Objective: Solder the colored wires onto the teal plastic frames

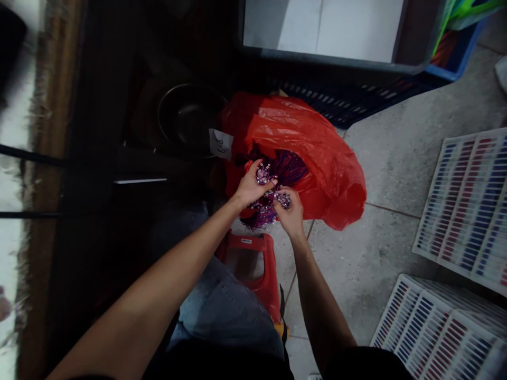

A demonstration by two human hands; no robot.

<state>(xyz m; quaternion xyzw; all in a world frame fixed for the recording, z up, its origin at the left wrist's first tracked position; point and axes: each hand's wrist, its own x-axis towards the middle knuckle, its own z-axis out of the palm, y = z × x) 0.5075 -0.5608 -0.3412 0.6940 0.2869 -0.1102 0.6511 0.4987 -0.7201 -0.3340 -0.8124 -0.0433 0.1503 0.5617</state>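
Observation:
A bundle of purple strands with shiny silvery bead-like ends (266,203) lies at the mouth of a red plastic bag (312,137). My left hand (252,186) is closed on the upper left of the beaded strands, thumb towards the middle. Close beside it, my right hand (291,212) pinches the beaded ends on the right. More dark purple strands (291,168) spread inside the bag. What the strands are exactly, I cannot make out. A small white paper tag with handwriting (221,144) sits at the bag's left edge.
A dark round bowl (190,119) stands left of the bag. Below the hands is a red plastic stool (257,264). White slatted baskets (467,206) stand on the tiled floor (380,158) at right; a blue crate (336,103) and grey tray (415,58) are above.

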